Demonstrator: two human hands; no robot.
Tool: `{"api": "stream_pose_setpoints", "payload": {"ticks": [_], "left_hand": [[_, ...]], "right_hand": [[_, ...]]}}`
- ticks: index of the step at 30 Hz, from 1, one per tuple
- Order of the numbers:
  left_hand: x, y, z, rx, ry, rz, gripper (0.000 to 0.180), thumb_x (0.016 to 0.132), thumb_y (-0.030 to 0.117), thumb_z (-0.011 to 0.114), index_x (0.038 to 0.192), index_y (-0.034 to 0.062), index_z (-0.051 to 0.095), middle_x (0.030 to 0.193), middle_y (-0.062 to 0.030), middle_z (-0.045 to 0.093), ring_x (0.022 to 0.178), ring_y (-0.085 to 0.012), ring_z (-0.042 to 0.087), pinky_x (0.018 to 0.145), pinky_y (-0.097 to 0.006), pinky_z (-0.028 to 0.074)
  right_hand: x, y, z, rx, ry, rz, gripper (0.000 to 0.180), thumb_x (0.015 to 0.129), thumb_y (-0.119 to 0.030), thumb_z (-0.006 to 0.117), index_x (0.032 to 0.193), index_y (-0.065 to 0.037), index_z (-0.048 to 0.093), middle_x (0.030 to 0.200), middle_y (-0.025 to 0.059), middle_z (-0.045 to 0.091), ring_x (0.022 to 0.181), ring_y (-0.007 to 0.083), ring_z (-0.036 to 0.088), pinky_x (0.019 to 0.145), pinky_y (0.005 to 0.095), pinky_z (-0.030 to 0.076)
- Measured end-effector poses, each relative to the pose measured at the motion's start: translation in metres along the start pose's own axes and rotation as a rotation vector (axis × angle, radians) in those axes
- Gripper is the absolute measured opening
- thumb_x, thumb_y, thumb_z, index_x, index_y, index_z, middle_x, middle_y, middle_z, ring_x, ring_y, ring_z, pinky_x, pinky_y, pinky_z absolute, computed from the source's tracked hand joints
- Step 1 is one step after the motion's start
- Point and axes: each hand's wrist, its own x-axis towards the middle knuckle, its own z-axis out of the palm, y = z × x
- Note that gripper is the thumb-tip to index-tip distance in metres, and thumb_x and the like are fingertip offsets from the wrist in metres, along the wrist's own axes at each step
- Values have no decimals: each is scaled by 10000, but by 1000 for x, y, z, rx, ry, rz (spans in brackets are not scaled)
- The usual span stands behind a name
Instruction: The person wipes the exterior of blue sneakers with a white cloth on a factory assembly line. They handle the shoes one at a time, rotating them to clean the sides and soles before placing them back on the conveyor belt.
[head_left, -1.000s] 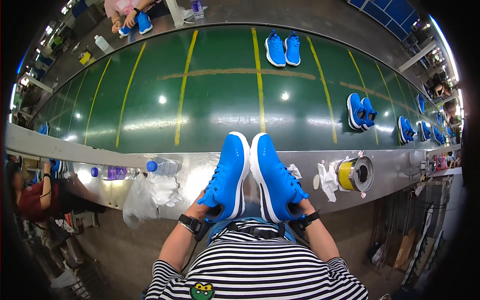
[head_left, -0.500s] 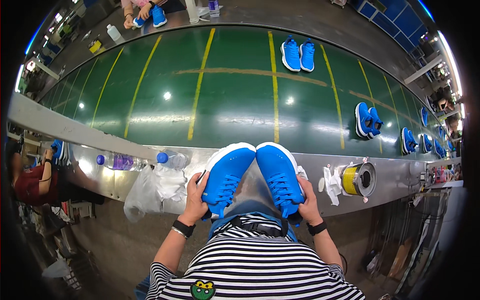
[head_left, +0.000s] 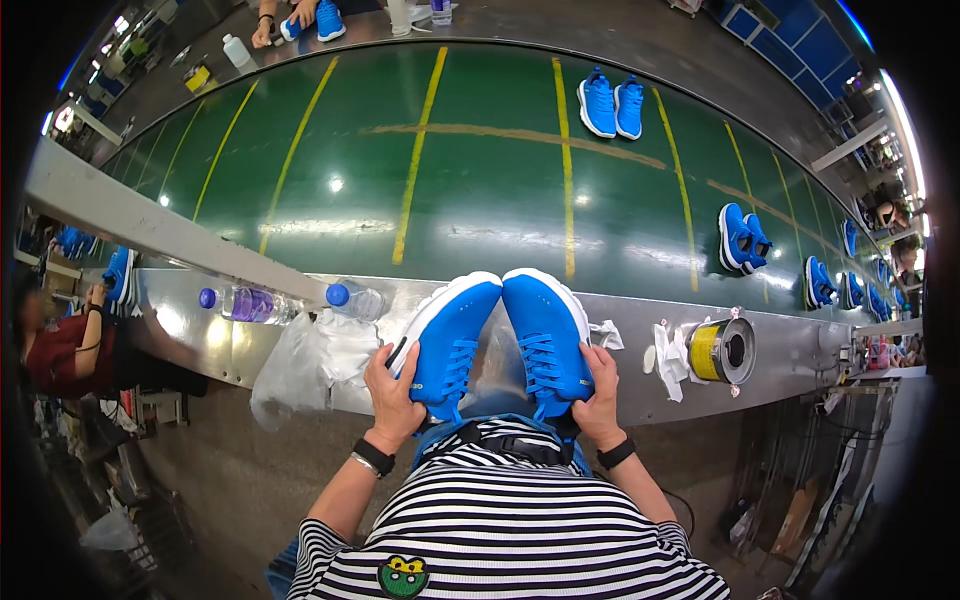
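Two blue sneakers with white soles are held up side by side in front of me, toes pointing away and almost touching. My left hand [head_left: 396,392] grips the left sneaker [head_left: 450,335] by its heel end, thumb along the side near the sole. My right hand [head_left: 598,398] is wrapped round the heel end of the right sneaker [head_left: 548,335]. Blue laces show on top of both shoes. The shoes' undersides and some of my fingers are hidden.
Beyond runs a green conveyor belt [head_left: 340,225] with yellow lines, carrying several pairs of blue sneakers [head_left: 598,103]. On the metal ledge [head_left: 640,385] are a can [head_left: 722,351], white paper [head_left: 672,365], bottles [head_left: 355,299] and a plastic bag [head_left: 290,375]. Co-workers sit left and across.
The two sneakers have come closer together, the right one with my right hand shifting left. The pairs on the belt appear slightly farther right.
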Motion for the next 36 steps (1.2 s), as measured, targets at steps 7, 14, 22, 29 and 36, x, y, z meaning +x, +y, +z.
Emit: {"api": "stream_pose_setpoints", "payload": {"ticks": [7,14,22,29,36], "left_hand": [[0,12,-2,76,1,-48,785,516,27,586,1269,172,421,1151,-227,353,1072,-380,347,899,-463,259],[2,32,19,174,-291,-84,868,577,227,740,1326,177,303,1166,-280,299,1064,-417,335,882,-487,275],[8,-2,34,-488,-231,-430,807,697,200,681,1340,46,218,1112,-204,432,1011,-285,450,865,-378,381],[4,-48,43,-634,-357,-575,555,826,317,564,1260,21,386,1072,-173,499,986,-233,502,823,-327,421],[10,-44,50,-710,-525,-639,578,904,444,330,1265,-5,383,1244,-184,448,1166,-233,415,973,-279,289]], "right_hand": [[-3,-3,16,-21,48,-11,669,532,-30,517,1192,-73,414,1168,189,406,1097,350,381,952,413,251],[5,-22,42,-295,-109,34,744,562,-193,722,1221,-90,390,1158,215,383,1114,381,337,937,454,259],[6,13,33,314,-40,300,588,711,-168,691,1223,-64,421,1084,155,481,995,224,498,840,337,421],[15,53,34,638,-128,597,356,894,-271,475,1130,-6,500,1011,93,567,927,140,531,826,267,414],[22,55,45,635,-373,491,472,905,-373,414,1203,-9,450,1112,91,535,1049,155,465,910,261,337]]}}
